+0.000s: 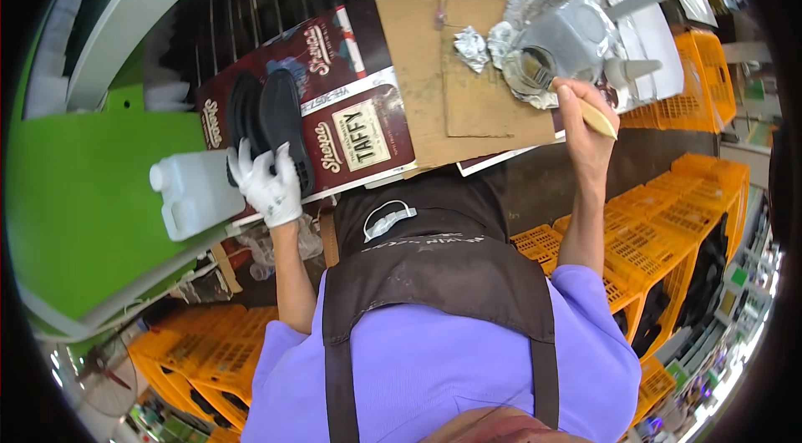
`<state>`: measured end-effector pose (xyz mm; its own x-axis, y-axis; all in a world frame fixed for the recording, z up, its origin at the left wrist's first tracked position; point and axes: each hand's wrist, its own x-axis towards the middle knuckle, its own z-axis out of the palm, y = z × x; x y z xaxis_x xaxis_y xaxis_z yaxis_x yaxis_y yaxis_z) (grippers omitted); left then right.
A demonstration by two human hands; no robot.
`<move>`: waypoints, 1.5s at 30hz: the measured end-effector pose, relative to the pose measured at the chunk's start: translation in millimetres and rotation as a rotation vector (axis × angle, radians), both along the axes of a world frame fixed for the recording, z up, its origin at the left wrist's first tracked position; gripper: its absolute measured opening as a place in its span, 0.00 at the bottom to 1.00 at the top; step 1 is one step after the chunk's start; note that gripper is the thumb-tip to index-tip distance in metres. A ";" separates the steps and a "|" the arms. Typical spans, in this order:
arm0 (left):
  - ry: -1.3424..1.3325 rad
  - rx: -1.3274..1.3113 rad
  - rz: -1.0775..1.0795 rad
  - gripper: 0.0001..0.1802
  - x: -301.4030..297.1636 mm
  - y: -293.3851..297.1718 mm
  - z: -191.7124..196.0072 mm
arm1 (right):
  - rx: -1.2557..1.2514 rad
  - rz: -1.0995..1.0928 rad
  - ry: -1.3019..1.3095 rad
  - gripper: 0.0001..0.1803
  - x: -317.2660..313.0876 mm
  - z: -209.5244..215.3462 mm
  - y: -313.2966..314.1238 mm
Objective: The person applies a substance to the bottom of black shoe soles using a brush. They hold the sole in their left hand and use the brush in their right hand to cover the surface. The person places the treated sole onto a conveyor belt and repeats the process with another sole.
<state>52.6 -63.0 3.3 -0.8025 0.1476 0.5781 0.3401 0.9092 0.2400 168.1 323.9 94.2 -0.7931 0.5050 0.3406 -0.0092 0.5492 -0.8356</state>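
Observation:
My right hand (587,113) is closed round the pale wooden handle of a brush (598,121). The brush's bristle end is inside the mouth of a clear jar (528,67) with foil about it. At the left, my left hand (269,184) wears a white glove and lies over the near ends of two black shoe soles (281,113). Its fingers are spread and touch the soles. Both soles lie side by side on printed dark-red cardboard (363,130).
Beside the left hand stands a white plastic jug (196,192) on a green surface (83,192). A clear square bottle (572,30) and a white nozzle bottle (628,71) flank the jar. Brown cardboard (468,101) covers the middle. Orange crates (668,217) line the right.

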 end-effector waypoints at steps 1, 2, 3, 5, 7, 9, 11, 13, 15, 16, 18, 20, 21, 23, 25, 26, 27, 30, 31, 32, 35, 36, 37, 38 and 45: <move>-0.067 0.078 0.023 0.10 2.3 -2.5 -0.5 | 0.134 -0.004 0.020 0.04 -1.1 0.8 10.2; -0.145 0.234 0.023 0.09 3.6 -3.6 0.4 | 0.125 -0.014 -0.012 0.05 -2.1 3.7 15.9; -0.223 0.386 0.029 0.08 4.4 -3.9 3.4 | 0.114 -0.024 -0.065 0.06 -4.7 2.9 19.1; -0.272 0.860 -0.018 0.09 5.2 5.5 10.1 | 0.090 -0.043 -0.169 0.07 -10.7 -1.1 25.9; -0.526 1.369 -0.092 0.11 3.3 12.2 31.2 | 0.173 -0.050 -0.265 0.09 -18.4 -10.3 32.4; -0.654 1.586 -0.262 0.19 1.9 17.5 43.0 | 0.301 -0.040 -0.300 0.10 -27.9 -25.4 38.0; -0.734 1.783 -0.469 0.21 6.0 34.7 53.7 | 0.276 -0.044 -0.376 0.11 -37.0 -26.2 34.9; -0.819 1.751 -0.563 0.22 5.3 44.7 49.0 | 0.297 -0.034 -0.405 0.12 -39.8 -31.2 36.5; -0.885 1.755 -0.512 0.21 5.0 60.0 52.2 | 0.137 -0.088 -0.407 0.13 -38.5 -25.9 36.3; -0.912 1.789 -0.570 0.21 5.2 65.4 54.4 | 0.057 -0.114 -0.407 0.14 -37.7 -22.8 35.9; -0.976 1.817 -0.586 0.22 1.5 75.6 48.3 | -0.124 -0.177 -0.298 0.15 -29.4 -18.1 34.5; -1.062 1.730 -0.574 0.23 0.0 83.4 47.1 | -0.269 -0.237 -0.178 0.14 -22.3 -18.6 32.8; -1.133 1.869 -0.727 0.24 1.5 91.9 50.4 | -0.289 -0.243 -0.159 0.14 -19.4 -23.6 32.4; -1.266 2.137 -1.052 0.27 2.3 108.7 56.5 | -0.328 -0.256 -0.122 0.14 -13.6 -36.4 32.2; -1.335 2.180 -0.932 0.31 0.6 117.9 55.0 | -0.318 -0.259 -0.224 0.14 -7.6 -37.3 32.6; -1.379 2.232 -0.849 0.30 4.1 124.5 57.9 | -0.343 -0.260 -0.235 0.14 -4.2 -34.1 32.2; -1.418 2.283 -0.762 0.30 5.5 129.4 63.3 | -0.368 -0.257 -0.245 0.15 -3.7 -30.8 31.4; -1.461 2.031 -0.955 0.30 3.6 138.0 48.9 | -0.365 -0.237 -0.225 0.15 -1.2 -22.7 41.7; -1.445 1.954 -0.959 0.30 4.2 142.1 48.2 | -0.364 -0.225 -0.217 0.15 -1.2 -16.6 43.6; -1.441 1.937 -0.963 0.33 4.3 144.8 50.6 | -0.378 -0.181 -0.277 0.13 -1.3 -7.3 44.9; -1.333 1.741 -1.140 0.42 -4.1 149.0 32.6 | -0.098 0.122 -0.332 0.10 -5.7 1.4 52.5; -1.322 1.736 -1.174 0.47 -4.6 153.8 48.6 | 0.098 0.256 -0.266 0.07 -7.5 -2.6 56.6; -1.264 1.716 -1.149 0.46 -4.9 159.0 46.4 | 0.175 0.357 -0.332 0.07 -9.1 -1.7 62.1; -1.207 1.695 -1.124 0.45 -6.9 165.4 42.2 | 0.252 0.459 -0.398 0.07 -11.0 2.7 68.0; -1.026 1.383 -0.845 0.35 -21.2 181.8 27.8 | 0.261 0.639 -0.525 0.08 -17.6 27.3 88.4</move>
